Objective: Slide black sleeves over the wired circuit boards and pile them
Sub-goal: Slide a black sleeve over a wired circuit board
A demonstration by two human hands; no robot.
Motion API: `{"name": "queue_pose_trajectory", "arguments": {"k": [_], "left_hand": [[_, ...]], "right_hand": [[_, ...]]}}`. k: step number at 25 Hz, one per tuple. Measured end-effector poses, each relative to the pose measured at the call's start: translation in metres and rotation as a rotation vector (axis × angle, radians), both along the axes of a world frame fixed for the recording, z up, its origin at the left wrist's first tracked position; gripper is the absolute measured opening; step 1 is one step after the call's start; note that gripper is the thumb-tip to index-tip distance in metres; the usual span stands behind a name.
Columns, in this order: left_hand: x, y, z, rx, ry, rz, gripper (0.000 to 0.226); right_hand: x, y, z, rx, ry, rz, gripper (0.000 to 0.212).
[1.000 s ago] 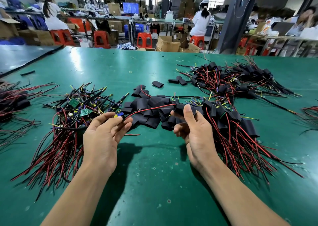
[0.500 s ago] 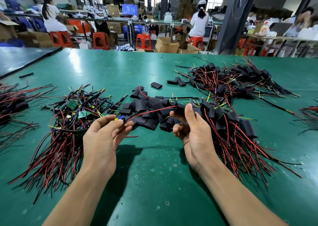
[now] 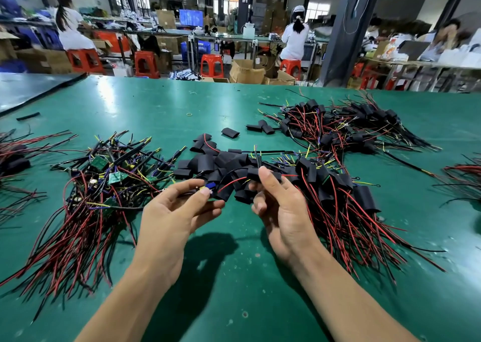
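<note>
While the black sleeve point(image 3: 253, 174) sits on the leads and not yet over its board, the task stands in mid-course. Your left hand point(image 3: 179, 211) pinches one wired circuit board point(image 3: 209, 187) between thumb and forefinger, beside a small blue part. Your right hand point(image 3: 281, 206) pinches the sleeve between thumb and raised forefinger, its other fingers loosely curled. A red wire point(image 3: 231, 184) runs from board to sleeve, so the sleeve seems threaded, with the slide onto the board left to make. Both hands are held above the middle of the green bench point(image 3: 234, 289), palms turned toward each other, forearms reaching in from the near edge.

Work done: a sleeved pile point(image 3: 338, 198) lies just right of your right hand, and a second sleeved pile point(image 3: 351, 130) lies toward the far right corner.

Work left: a bare-board pile point(image 3: 104, 175), green boards showing, lies toward the left edge, and a heap of loose sleeves point(image 3: 216, 160) lies just beyond your hands. By the size of that bare pile, many boards await you.
</note>
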State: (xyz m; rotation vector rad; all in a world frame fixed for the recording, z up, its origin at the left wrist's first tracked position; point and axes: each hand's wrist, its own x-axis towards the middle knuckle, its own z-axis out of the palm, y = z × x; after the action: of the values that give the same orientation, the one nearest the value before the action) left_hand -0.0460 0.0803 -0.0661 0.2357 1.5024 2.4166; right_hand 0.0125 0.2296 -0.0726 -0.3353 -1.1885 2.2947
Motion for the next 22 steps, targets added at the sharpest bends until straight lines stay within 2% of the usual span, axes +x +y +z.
{"name": "queue_pose_trajectory", "arguments": {"k": [4, 6, 9, 11, 15, 22], "left_hand": [[0.007, 0.007, 0.001, -0.019, -0.041, -0.055, 0.026], [0.008, 0.008, 0.003, -0.016, -0.069, -0.055, 0.027], [0.008, 0.009, 0.002, -0.014, -0.054, -0.045, 0.027], [0.011, 0.009, 0.000, -0.046, -0.010, -0.039, 0.031], [0.012, 0.009, -0.003, -0.119, 0.050, -0.008, 0.029], [0.008, 0.007, 0.002, -0.071, 0.015, -0.021, 0.035]], "right_hand": [[0.002, 0.007, 0.004, -0.296, 0.059, 0.114, 0.020], [0.003, 0.007, 0.003, -0.335, 0.068, 0.158, 0.023], [0.002, -0.001, 0.000, -0.117, -0.013, 0.161, 0.038], [0.001, -0.008, -0.007, 0.015, -0.056, 0.170, 0.040], [0.002, -0.011, -0.015, 0.063, -0.062, 0.197, 0.032], [0.000, -0.014, -0.017, 0.136, -0.076, 0.157, 0.032]]}}
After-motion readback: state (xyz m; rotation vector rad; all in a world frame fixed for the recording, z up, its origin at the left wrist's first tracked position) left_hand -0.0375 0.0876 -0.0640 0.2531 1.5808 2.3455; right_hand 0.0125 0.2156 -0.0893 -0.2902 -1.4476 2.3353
